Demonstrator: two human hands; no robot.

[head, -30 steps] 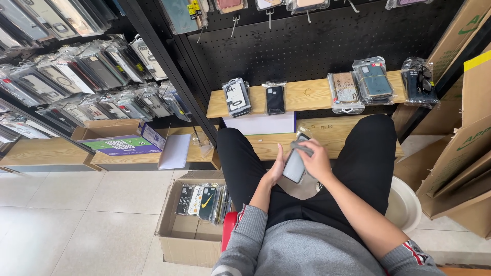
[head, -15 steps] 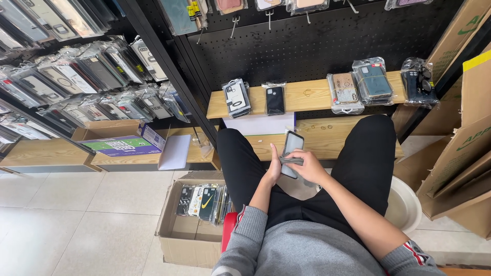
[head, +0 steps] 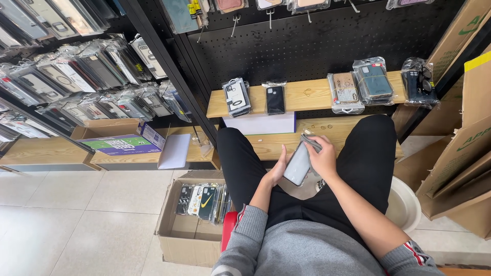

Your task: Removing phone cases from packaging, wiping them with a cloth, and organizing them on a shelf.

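Note:
I sit with black trousers, both hands over my lap. A grey phone case (head: 297, 164) in clear wrapping is held between them. My right hand (head: 323, 157) grips its upper right edge, fingers curled over the top. My left hand (head: 279, 171) supports the case's lower left side with the palm against it. Below the case, on my lap, a pale flat piece (head: 307, 188) shows partly.
A wooden shelf (head: 307, 94) ahead carries several packaged phone cases. A lower wooden ledge (head: 335, 128) has a white box (head: 259, 123). An open cardboard box (head: 192, 225) of cases stands on the floor at left. Cardboard cartons (head: 463, 148) lean at right. Racks of cases (head: 76, 76) fill the left.
The case has been turned and tilted in my hands, swinging up and back down. Its pale back now faces the camera. My left hand moved in against its lower edge.

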